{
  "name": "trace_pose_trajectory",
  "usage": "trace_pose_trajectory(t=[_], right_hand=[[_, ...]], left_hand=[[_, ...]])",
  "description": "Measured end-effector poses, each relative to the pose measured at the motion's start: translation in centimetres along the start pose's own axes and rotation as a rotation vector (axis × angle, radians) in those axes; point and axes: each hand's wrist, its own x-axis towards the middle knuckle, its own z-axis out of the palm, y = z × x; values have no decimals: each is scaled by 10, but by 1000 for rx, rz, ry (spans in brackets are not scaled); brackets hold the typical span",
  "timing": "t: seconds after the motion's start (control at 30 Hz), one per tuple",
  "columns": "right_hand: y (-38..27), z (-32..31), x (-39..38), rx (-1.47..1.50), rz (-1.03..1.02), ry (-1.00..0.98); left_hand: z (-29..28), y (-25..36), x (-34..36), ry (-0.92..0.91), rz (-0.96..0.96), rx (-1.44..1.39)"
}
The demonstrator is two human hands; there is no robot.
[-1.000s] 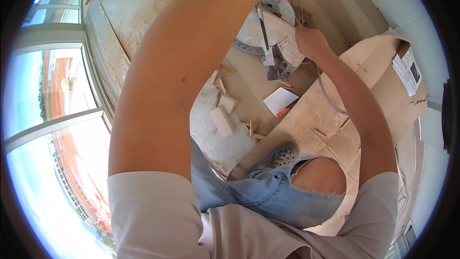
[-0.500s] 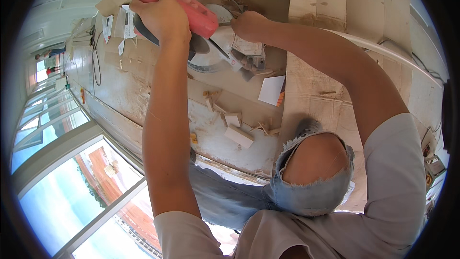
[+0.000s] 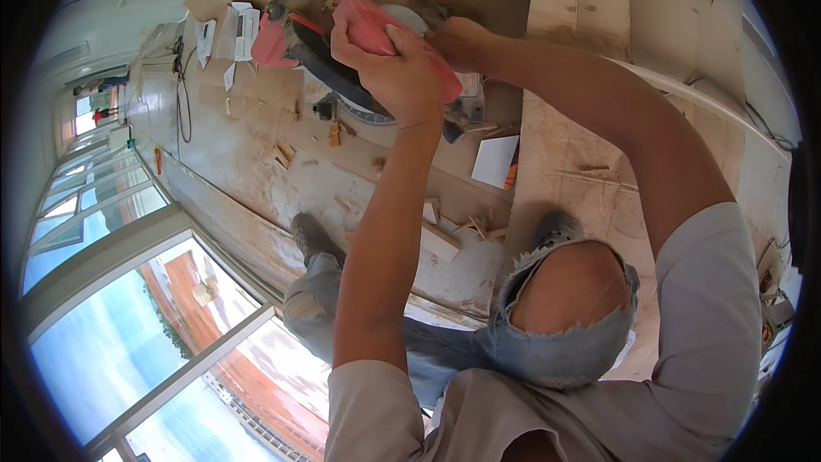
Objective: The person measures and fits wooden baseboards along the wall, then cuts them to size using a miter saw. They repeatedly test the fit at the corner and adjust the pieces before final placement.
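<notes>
red miter saw (image 3: 366, 15) lying under left hand (image 3: 392, 67), which is clamping onto it; long axis slanting down-right; right hand (image 3: 463, 43) sitting just beside, grip hidden, cannot tell.

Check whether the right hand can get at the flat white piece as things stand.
Probably yes. The flat white piece lies mostly uncovered, on the near side of the right hand. The hand is at the red saw; whether it grips anything there is hidden.

Pale wood block (image 3: 440, 242), thin offcuts (image 3: 497, 232) beside; white card (image 3: 493, 162), left edge of brown cardboard sheet (image 3: 573, 192); framed window (image 3: 94, 368), left edge of floor (image 3: 329, 175).
</notes>
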Motion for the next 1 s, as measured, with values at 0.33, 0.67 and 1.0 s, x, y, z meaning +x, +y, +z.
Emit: trace_pose_trajectory(t=[0.33,0.67,1.0], right_hand=[[2,-28,-12,-81,44,-45],[-8,-31,-4,-156,36,-125],[1,-26,-2,-172,22,-141]], left_hand=[[-20,16,196,-317,-354,-231],[-69,15,327,-483,-188,514],[-291,33,135,-611,68,887]])
